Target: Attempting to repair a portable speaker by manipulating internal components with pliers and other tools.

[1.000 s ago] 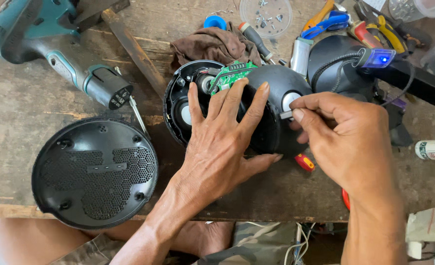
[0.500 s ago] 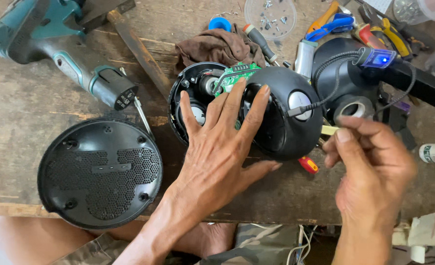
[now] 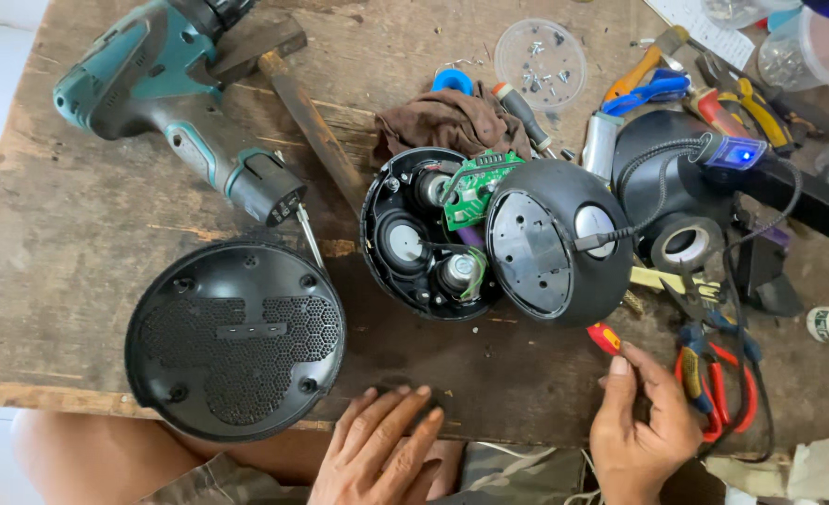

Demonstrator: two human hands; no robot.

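Wooden workbench [image 3: 78, 234]: both hands, left [image 3: 377, 449] and right [image 3: 641, 425], seemingly loose, empty, near the speaker [image 3: 499, 243].

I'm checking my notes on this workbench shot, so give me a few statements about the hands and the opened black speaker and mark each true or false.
1. The left hand lies flat on the worn wooden table near its front edge. True.
2. The right hand grips the round black speaker shell. False: it is apart from the shell, with fingers near the red-handled pliers.
3. A black cable is plugged into the shell's side. True.
4. The perforated round black grille cover is mounted on the speaker. False: it lies apart on the table, to the left.
5. The teal cordless drill lies on the table, in neither hand. True.
6. The green circuit board lies beside the drill. False: it sits in the opened speaker.
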